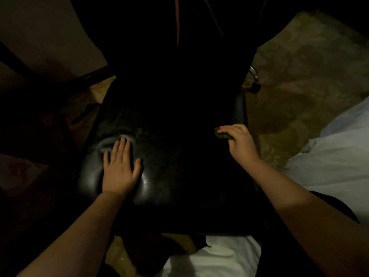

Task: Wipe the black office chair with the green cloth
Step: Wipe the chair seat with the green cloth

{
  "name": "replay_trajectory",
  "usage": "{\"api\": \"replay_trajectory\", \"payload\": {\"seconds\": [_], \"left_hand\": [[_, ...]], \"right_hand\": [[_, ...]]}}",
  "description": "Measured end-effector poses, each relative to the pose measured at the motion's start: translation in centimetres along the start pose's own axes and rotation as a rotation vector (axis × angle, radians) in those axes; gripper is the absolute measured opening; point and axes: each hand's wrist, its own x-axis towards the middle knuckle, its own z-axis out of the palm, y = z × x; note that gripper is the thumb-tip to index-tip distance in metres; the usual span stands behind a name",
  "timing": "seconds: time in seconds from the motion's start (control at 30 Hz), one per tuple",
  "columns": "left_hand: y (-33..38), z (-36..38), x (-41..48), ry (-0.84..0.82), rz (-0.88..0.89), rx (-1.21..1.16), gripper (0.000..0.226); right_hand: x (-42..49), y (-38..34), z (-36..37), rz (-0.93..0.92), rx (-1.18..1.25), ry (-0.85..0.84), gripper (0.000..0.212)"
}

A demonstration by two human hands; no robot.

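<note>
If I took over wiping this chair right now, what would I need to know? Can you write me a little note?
The left hand lies flat with straight fingers, pressing on the seat of the black office chair near its left side.
The right hand grips the bunched green cloth at the seat's right edge.
Done: too dark to tell how much is already wiped.
Left: probably sweep the cloth across the seat, then do the rest of the chair.
</note>
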Motion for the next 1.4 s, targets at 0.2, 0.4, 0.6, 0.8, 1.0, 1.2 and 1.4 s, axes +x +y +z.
{"api": "replay_trajectory", "payload": {"seconds": [0.2,0.4,0.6,0.8,1.0,1.2,1.4], "left_hand": [[-2.8,-1.4,3.5,-0.054,-0.014,0.236,0.070],[0.8,-1.3,2.4,-0.005,-0.161,0.091,0.064],[4.6,-0.6,-2.4,-0.011,-0.070,0.004,0.057],[5.8,0.0,-6.6,-0.015,-0.118,-0.061,0.058],[6.3,0.1,-8.6,0.046,-0.150,-0.140,0.056],[3.8,-0.1,-8.4,0.121,-0.316,-0.227,0.057],[1.4,-0.1,-7.2,0.103,-0.225,-0.177,0.057]], "right_hand": [[0.8,1.7,-0.8,0.071,0.042,0.014,0.045],[-0.2,1.9,-1.6,0.145,0.083,0.020,0.042],[-3.5,-1.5,-2.0,0.211,0.173,0.066,0.037],[-9.3,-7.0,1.4,0.242,0.137,0.161,0.044],[-15.6,-15.3,6.8,0.103,0.213,0.043,0.049],[-16.8,-17.9,8.8,-0.064,0.234,-0.110,0.051],[-14.5,-12.3,5.7,-0.031,0.059,0.021,0.055]]}}
